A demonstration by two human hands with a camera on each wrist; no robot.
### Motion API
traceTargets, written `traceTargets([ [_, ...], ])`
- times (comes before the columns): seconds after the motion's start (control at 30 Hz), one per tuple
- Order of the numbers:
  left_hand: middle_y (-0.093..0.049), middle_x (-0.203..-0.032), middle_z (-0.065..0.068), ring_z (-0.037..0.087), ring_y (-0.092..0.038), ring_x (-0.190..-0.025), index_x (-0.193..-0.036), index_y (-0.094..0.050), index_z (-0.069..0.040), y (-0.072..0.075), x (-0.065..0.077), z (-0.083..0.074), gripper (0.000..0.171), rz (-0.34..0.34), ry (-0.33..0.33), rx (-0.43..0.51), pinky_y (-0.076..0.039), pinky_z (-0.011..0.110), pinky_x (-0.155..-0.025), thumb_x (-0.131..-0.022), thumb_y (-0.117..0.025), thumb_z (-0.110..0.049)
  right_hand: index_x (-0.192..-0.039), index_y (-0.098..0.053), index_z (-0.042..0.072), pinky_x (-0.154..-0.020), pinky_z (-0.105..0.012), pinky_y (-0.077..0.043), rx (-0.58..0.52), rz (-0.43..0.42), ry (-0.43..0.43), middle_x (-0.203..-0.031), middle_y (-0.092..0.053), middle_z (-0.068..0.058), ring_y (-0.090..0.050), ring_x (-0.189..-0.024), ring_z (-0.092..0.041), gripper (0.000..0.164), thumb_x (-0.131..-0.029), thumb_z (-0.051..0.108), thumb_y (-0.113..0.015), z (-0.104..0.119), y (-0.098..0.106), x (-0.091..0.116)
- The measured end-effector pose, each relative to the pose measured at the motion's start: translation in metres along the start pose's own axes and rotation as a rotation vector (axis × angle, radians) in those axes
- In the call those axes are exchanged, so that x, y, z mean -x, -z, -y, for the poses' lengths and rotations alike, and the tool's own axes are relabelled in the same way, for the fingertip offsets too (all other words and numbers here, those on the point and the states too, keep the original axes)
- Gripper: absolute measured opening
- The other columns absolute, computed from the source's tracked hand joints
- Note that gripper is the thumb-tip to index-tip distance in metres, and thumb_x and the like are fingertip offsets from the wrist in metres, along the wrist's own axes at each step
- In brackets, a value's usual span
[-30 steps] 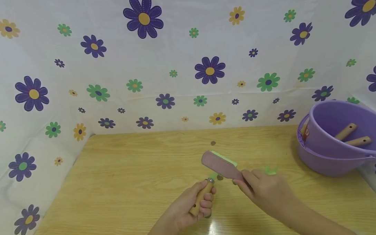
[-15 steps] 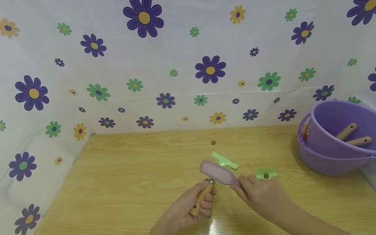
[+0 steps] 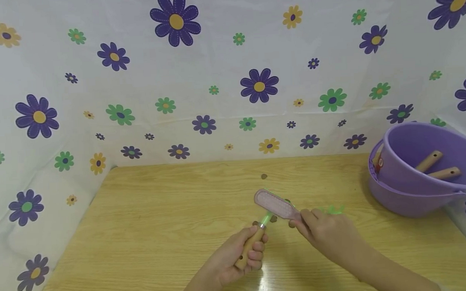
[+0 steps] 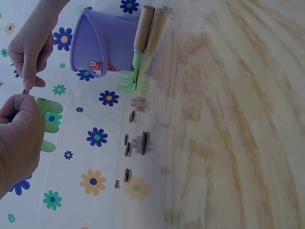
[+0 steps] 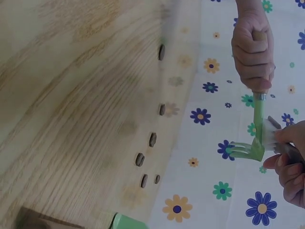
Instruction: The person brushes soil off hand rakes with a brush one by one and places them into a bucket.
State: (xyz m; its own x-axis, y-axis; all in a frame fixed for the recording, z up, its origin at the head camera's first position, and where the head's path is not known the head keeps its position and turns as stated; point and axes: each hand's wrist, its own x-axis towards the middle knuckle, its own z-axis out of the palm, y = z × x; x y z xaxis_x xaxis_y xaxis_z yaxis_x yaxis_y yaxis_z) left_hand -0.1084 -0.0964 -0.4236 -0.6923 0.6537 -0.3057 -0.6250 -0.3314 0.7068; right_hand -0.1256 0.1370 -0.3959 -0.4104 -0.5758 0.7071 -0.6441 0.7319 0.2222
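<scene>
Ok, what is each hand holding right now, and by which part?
The left hand grips the green rake by its wooden handle. The right hand holds the brush by its narrow handle.

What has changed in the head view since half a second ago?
The brush, in the right hand, has moved up the picture and a little to the right. It now mostly hides the rake's green head there and uncovers its neck. Nothing was taken hold of or let go. The left hand keeps its grip on the rake's wooden handle; the purple bucket stayed put.
</scene>
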Motion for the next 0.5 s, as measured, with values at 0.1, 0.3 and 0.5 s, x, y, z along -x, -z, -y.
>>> traceTargets([
  [0.1, -0.048, -0.070, -0.011, -0.006, -0.044, -0.054, -0.099, -0.046, -0.008, 0.000, 0.000, 0.001, 0.026, 0.005, -0.001, -0.012, -0.037, 0.005, -0.048, -0.102, -0.035, -0.030, -0.066, -0.056, 0.005, -0.031, -0.009, -0.016, -0.003, 0.008, -0.013, -0.049, -0.047, 0.003, -0.030, -0.036, -0.001, 0.062, -0.104, 0.042, -0.023, -0.005, 0.000, 0.001],
  [0.3, -0.048, -0.069, -0.011, -0.006, -0.045, -0.053, -0.098, -0.047, -0.008, 0.001, 0.002, 0.003, 0.025, 0.003, 0.006, -0.004, -0.037, 0.004, -0.048, -0.102, -0.036, -0.030, -0.065, -0.057, 0.008, -0.034, -0.008, -0.022, -0.095, 0.064, -0.049, -0.051, -0.052, 0.004, -0.036, -0.039, 0.000, 0.064, -0.103, 0.045, -0.021, -0.017, -0.002, 0.000],
  [0.5, -0.048, -0.068, -0.011, -0.006, -0.046, -0.053, -0.098, -0.047, -0.008, 0.001, 0.002, 0.004, 0.025, 0.011, 0.018, 0.012, -0.037, 0.004, -0.048, -0.102, -0.035, -0.030, -0.061, -0.052, 0.017, -0.039, -0.012, -0.025, -0.306, 0.360, -0.281, -0.050, -0.035, 0.013, -0.025, -0.044, 0.003, 0.049, -0.099, 0.045, -0.041, -0.027, 0.003, -0.003],
])
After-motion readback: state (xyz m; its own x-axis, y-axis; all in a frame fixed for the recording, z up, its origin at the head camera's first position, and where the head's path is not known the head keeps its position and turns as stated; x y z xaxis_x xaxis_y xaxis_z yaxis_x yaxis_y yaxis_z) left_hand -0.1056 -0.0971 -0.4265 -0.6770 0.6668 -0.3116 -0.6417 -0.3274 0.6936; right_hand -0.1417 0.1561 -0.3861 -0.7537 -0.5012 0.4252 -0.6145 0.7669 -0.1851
